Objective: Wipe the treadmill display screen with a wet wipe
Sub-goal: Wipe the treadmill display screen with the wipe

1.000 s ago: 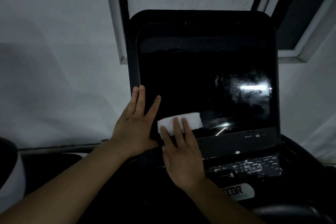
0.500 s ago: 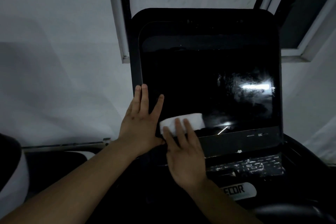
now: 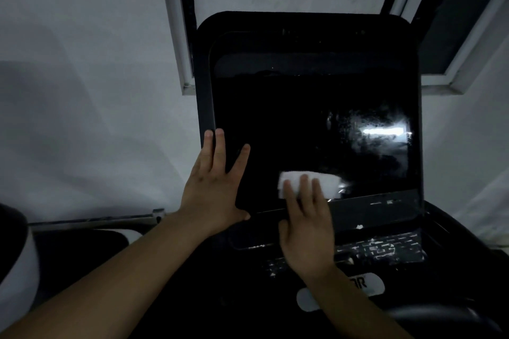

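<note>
Two bare hands work at the treadmill display screen (image 3: 311,132). The right hand (image 3: 307,226) lies flat, fingers together, pressing the wet wipe (image 3: 327,183) against the glass near its lower edge rather than pinching it. The left hand (image 3: 212,187) is spread open, bracing the screen's lower left corner. The wipe looks soft, limp and light; flat fingertip pressure should hold it better than any edge grip on slick glass.

Dim indoor exercise spot, probably a home or small gym room, large black treadmill console (image 3: 311,118) filling the view, plain pale wall (image 3: 82,91) left of the console, white-framed window (image 3: 446,36) behind the console, button panel (image 3: 380,250) below it
</note>
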